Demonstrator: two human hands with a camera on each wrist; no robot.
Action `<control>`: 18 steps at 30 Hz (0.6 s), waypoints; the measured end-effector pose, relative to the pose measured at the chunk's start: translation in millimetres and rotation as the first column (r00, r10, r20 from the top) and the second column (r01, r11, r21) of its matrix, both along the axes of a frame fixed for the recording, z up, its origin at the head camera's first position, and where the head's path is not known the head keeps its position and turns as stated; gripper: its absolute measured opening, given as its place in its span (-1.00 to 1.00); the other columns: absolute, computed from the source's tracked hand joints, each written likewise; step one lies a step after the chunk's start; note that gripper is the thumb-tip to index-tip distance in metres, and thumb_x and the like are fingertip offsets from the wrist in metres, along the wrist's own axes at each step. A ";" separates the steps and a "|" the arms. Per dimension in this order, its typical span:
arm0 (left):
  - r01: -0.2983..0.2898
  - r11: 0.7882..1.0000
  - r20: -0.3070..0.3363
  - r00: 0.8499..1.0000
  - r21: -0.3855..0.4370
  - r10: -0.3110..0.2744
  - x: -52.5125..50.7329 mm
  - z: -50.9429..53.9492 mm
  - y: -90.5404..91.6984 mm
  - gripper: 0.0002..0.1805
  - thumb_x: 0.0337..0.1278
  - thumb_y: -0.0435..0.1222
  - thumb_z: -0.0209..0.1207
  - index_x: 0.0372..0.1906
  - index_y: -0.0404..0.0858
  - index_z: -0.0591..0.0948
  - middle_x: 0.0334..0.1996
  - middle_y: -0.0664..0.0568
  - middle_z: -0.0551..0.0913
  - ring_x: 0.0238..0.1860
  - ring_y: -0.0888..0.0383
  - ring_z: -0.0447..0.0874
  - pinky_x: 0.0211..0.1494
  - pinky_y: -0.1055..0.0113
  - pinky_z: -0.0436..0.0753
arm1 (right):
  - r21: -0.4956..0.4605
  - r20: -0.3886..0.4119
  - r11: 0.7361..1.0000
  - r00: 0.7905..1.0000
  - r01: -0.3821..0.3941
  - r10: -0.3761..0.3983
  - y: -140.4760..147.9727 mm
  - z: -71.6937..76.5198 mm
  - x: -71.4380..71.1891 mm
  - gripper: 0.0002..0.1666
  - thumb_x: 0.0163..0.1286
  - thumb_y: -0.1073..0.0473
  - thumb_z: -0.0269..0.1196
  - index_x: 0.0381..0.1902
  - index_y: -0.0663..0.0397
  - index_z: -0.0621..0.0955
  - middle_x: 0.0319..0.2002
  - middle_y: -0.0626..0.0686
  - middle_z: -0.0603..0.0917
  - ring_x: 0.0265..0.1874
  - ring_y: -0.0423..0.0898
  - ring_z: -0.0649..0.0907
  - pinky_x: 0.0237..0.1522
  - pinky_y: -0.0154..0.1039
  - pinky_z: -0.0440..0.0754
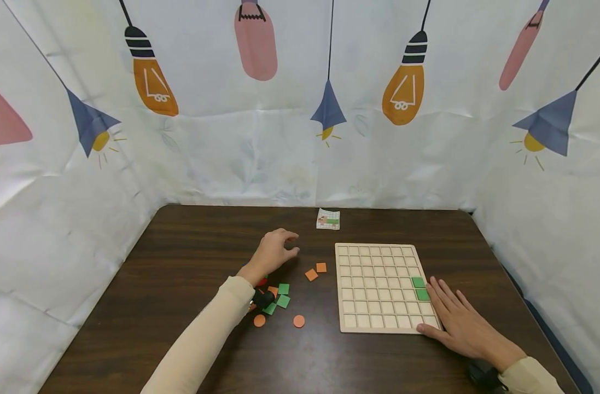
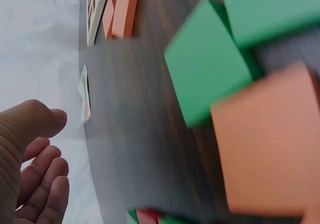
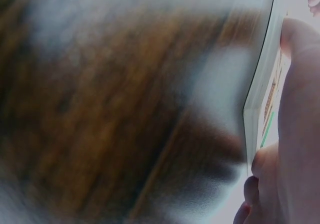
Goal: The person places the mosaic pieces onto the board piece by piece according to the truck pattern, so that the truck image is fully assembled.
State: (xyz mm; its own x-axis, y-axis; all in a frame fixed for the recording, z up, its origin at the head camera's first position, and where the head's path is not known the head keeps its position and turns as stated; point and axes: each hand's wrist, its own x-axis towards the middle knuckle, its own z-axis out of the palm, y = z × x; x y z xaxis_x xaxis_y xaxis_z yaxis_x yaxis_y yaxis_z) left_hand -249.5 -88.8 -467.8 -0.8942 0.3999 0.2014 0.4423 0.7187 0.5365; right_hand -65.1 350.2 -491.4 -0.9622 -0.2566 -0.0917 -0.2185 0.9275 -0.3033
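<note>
Now, left grip (image 1: 270, 254): your fingers bend loosely, thumb apart, near two flat orange squares (image 1: 312, 274).
Right grip (image 1: 459, 323): your fingers lie straight, touching the board's right edge.
Board (image 1: 376, 290): pale, flat, cut into little boxes; two green squares (image 1: 418, 282) sit in its right side.
Pile: smooth green blocks (image 1: 283, 301) with straight edges, by your left wrist; round orange discs (image 1: 298, 321) nearby.
Table (image 1: 191, 251): dark, shiny, with streaky wood grain.
</note>
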 end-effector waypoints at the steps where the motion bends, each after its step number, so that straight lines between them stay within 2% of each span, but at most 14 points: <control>1: -0.006 1.000 0.004 1.000 -0.004 0.006 -0.6 0.0 -3.4 -0.61 0.26 -0.27 0.38 0.15 -0.31 0.72 0.06 -0.16 0.74 0.04 -0.07 0.78 0.07 0.04 0.77 | 0.000 0.000 1.000 1.000 0.001 -0.001 0.3 0.1 -0.2 0.18 0.44 -0.42 0.17 0.69 0.12 0.00 0.67 0.32 0.01 0.67 0.31 0.03 0.68 0.14 -0.46; 6: -0.024 1.000 0.039 0.999 -0.012 0.025 -2.8 -0.9 -18.7 -0.59 0.28 -0.27 0.37 0.18 -0.31 0.70 0.09 -0.18 0.73 0.06 -0.09 0.77 0.10 0.03 0.76 | -0.012 0.016 1.000 1.000 0.008 -0.008 1.3 0.0 -1.2 0.18 0.43 -0.41 0.18 0.69 0.11 0.00 0.68 0.31 0.00 0.67 0.31 0.01 0.64 0.33 -0.23; 8: -0.028 0.999 0.051 0.998 -0.015 0.029 -3.3 -1.5 -24.1 -0.58 0.28 -0.26 0.37 0.19 -0.30 0.70 0.10 -0.18 0.73 0.06 -0.08 0.77 0.10 0.03 0.76 | -0.014 0.018 1.000 1.000 0.009 -0.009 1.4 -0.4 -1.1 0.18 0.43 -0.41 0.18 0.69 0.11 -0.01 0.68 0.31 -0.01 0.67 0.30 0.01 0.65 0.31 -0.26; 12: -0.037 0.999 0.064 0.997 -0.008 0.037 -4.4 -2.6 -34.8 -0.57 0.27 -0.27 0.38 0.20 -0.30 0.69 0.11 -0.19 0.73 0.07 -0.09 0.76 0.10 0.02 0.76 | -0.007 0.008 1.000 1.000 0.004 -0.004 1.3 -1.4 -0.3 0.18 0.44 -0.41 0.17 0.69 0.11 -0.01 0.68 0.31 -0.01 0.68 0.29 0.00 0.68 0.08 -0.52; 14: -0.042 0.999 0.072 0.996 -0.005 0.042 -4.9 -3.2 -39.8 -0.57 0.27 -0.27 0.38 0.20 -0.31 0.69 0.12 -0.19 0.73 0.07 -0.10 0.76 0.10 0.02 0.76 | -0.005 0.004 1.000 1.000 0.002 -0.002 1.1 -1.6 0.0 0.17 0.45 -0.40 0.17 0.69 0.11 -0.01 0.68 0.31 0.00 0.68 0.27 0.00 0.66 -0.01 -0.59; 18: -0.043 0.999 0.078 0.996 -0.006 0.043 -6.1 -5.3 -48.4 -0.57 0.25 -0.28 0.38 0.19 -0.32 0.70 0.12 -0.20 0.74 0.06 -0.10 0.77 0.09 0.01 0.77 | -0.006 0.005 1.000 1.000 0.002 -0.002 0.5 -1.2 -0.2 0.17 0.45 -0.40 0.17 0.69 0.11 -0.01 0.68 0.30 -0.01 0.70 0.23 -0.03 0.68 0.08 -0.51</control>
State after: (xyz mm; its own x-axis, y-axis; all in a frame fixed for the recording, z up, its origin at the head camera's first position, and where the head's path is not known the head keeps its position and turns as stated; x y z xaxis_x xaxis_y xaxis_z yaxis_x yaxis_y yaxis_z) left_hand -255.7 -137.1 -473.1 -0.9233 0.3617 0.1290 0.3682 0.7385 0.5649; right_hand -65.3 350.7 -492.6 -0.9622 -0.2554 -0.0948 -0.2154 0.9262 -0.3094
